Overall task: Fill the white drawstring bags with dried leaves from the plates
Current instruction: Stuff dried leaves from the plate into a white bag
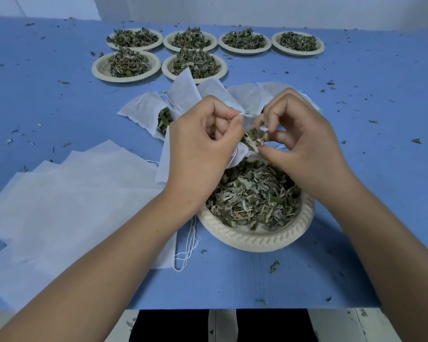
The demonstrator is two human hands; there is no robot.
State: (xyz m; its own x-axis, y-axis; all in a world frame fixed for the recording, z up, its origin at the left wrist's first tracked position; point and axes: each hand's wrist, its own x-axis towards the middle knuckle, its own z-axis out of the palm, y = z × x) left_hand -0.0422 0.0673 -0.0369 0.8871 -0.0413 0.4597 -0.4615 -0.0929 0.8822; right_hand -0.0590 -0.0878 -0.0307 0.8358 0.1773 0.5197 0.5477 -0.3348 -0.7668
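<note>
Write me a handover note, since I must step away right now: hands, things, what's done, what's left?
Left hand holds a white bag over the near plate.
Right hand pinches dried leaves at its mouth.
Done: at least one leaf-filled bag lies beyond the hands.
Left: this bag, the empty bags on the left, six full plates at the back.

Our left hand (200,146) and right hand (307,146) are bare, forearms (124,243) uncovered to the frame's edge; we wear dark trousers (173,327), seen at the bottom.
</note>
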